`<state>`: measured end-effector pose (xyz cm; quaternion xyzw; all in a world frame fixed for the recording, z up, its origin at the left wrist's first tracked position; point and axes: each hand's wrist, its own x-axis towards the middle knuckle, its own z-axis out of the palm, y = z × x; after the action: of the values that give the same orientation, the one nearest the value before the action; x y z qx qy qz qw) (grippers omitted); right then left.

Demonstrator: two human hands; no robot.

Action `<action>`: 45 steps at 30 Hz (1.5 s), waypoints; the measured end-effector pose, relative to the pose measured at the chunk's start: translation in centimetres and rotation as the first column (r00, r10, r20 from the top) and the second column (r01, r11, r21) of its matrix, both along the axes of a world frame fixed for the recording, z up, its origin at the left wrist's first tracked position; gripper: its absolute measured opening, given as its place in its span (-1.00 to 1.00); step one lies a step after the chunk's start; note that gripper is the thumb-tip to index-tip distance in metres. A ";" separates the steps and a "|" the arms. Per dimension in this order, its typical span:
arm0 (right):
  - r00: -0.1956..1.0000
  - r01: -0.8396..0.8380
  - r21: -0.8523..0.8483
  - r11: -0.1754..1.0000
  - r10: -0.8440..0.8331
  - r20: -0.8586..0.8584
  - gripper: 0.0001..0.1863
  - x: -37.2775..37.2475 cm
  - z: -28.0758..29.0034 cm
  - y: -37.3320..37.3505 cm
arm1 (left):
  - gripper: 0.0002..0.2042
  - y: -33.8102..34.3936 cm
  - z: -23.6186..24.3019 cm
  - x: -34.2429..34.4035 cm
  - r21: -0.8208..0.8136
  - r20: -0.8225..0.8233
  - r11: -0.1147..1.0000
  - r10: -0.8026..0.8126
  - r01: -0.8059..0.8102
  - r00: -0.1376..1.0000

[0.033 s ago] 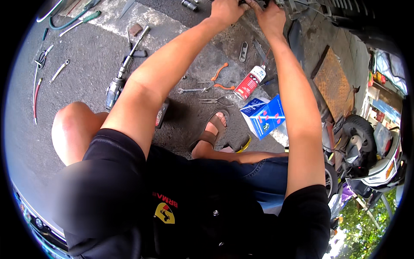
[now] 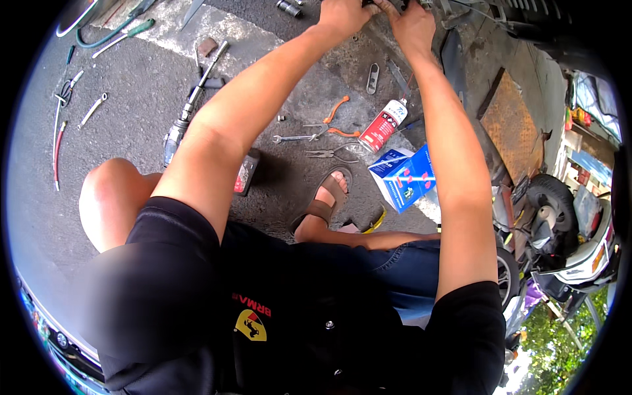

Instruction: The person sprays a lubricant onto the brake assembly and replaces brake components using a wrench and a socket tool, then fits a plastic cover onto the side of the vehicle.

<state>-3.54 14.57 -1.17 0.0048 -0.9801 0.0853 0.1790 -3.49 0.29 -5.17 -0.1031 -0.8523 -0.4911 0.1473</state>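
Note:
Both my arms reach forward to the top edge. My left hand (image 2: 345, 16) and my right hand (image 2: 413, 29) nearly meet there, fingers curled on a dark part that the frame cuts off; its kind is hidden. Below them on the ground lie a flat metal piece with slots (image 2: 373, 79), a red and white spray can (image 2: 383, 127) and orange-handled pliers (image 2: 339, 112). Close by are an open-end wrench (image 2: 294, 139), a pair of bare-metal pliers (image 2: 322, 154) and a blue box (image 2: 405, 183). A socket (image 2: 288, 8) rests left of my left hand.
Left of my arm lies a power tool (image 2: 174, 137) with a long extension. Farther left are a green-handled screwdriver (image 2: 138, 28), scissors (image 2: 64, 93), a small wrench (image 2: 92, 110) and a red-sleeved cable (image 2: 59, 151). At right stand a rusty plate (image 2: 510, 125) and a tyre (image 2: 552, 204).
The view has shifted very slightly. My hands stay together at the top edge, and the tools on the ground keep their places.

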 end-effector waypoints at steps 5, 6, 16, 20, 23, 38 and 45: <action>1.000 0.009 -0.009 1.000 -0.008 0.018 -0.26 0.0 -0.6 0.6 | -0.68 -2.4 0.8 -0.5 0.093 0.126 0.970 -0.235 0.224 0.964; 0.992 -0.043 0.050 0.998 0.049 -0.117 -0.32 -0.6 -0.5 -0.5 | -0.73 -5.3 -3.0 -0.3 -0.133 0.011 0.964 -0.232 0.232 0.973; 0.977 -0.150 0.070 0.986 0.159 -0.142 -0.29 0.2 0.3 0.1 | -0.70 -12.9 -8.5 19.0 -0.604 0.666 0.223 -0.386 0.765 0.638; 0.936 -0.198 0.080 0.977 0.213 -0.279 -0.27 0.1 0.3 0.5 | -0.72 -12.2 -8.6 18.9 -0.626 0.616 0.252 -0.420 0.738 0.666; 0.960 -0.159 0.080 0.984 0.173 -0.219 -0.28 0.0 0.1 1.0 | -0.63 -11.4 -7.4 18.4 -0.588 0.626 0.296 -0.424 0.753 0.655; 0.970 -0.180 0.039 0.983 0.184 -0.158 -0.33 0.0 0.6 0.6 | -0.77 -3.4 -3.1 5.9 0.752 0.556 0.633 -0.457 -0.186 0.694; 0.984 -0.162 -0.020 0.987 0.160 -0.079 -0.36 0.4 1.2 -0.6 | -0.87 -1.0 -0.4 0.3 0.890 0.413 0.077 -0.554 -0.450 0.723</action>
<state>-3.16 13.99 0.06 0.0848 -0.9677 0.1121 0.2091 -3.17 -0.71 -5.55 0.1813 -0.2575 -0.9333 -0.1723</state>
